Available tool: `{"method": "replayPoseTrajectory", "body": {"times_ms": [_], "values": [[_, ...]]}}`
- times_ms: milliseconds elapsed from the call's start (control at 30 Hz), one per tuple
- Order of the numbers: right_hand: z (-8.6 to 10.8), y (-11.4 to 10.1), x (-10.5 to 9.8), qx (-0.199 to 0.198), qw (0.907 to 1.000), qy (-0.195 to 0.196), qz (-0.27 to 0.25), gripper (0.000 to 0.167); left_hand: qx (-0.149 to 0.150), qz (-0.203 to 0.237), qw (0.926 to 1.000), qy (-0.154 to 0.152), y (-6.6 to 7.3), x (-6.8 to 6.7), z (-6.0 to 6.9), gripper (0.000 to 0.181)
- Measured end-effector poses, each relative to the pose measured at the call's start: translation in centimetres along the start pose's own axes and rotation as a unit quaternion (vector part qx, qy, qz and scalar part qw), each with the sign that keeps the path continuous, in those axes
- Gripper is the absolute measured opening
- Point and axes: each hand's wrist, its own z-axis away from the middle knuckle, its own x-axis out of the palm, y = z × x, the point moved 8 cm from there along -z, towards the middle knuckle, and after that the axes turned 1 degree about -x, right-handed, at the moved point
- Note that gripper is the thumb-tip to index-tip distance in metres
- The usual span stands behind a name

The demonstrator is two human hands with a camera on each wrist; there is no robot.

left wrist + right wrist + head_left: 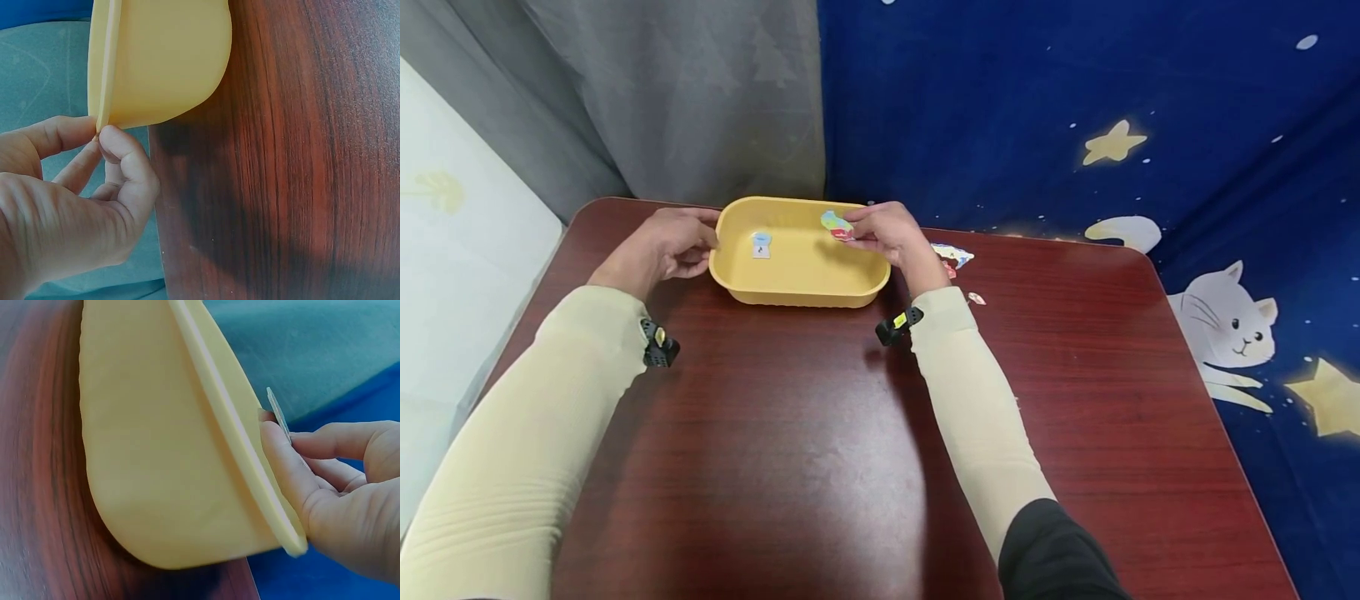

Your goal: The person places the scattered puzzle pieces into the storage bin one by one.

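A yellow plastic basin (805,296) stands near the far edge of the table. At its left end my left hand (673,242) pinches the rim (107,75) between thumb and fingers. Over the basin's right end, my right hand (891,233) pinches thin, flat colourful pieces (837,225), green-blue and red; in the right wrist view the held pieces (279,415) show edge-on. Inside the basin, toward the left, lies a small flat piece (762,246), light blue and white with a dark mark.
Several colourful flat pieces (953,253) lie right of the basin, partly hidden by my right wrist. A small red-and-white piece (977,298) lies nearer on the dark red table (1075,400). Grey (700,100) and blue (970,108) curtains hang behind the table.
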Motion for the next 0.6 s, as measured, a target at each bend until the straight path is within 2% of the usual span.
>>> {"method": "replayPoseTrajectory", "body": {"times_ms": [200, 433, 600], "values": [[-0.5, 0.2, 1.2, -0.001, 1.0, 0.004, 0.008, 0.042, -0.001, 0.003, 1.0, -0.001, 0.1, 0.0, 0.0, 0.059], [-1.1, 1.3, 2.6, 0.015, 0.9999, 0.001, 0.006, 0.041, -0.002, 0.001, 1.0, -0.004, 0.0, 0.0, 0.1, 0.058], [-1.7, 2.2, 3.5, 0.024, 0.9996, -0.014, -0.003, 0.041, -0.003, 0.002, 1.0, 0.002, 0.0, 0.0, 0.2, 0.058]]}}
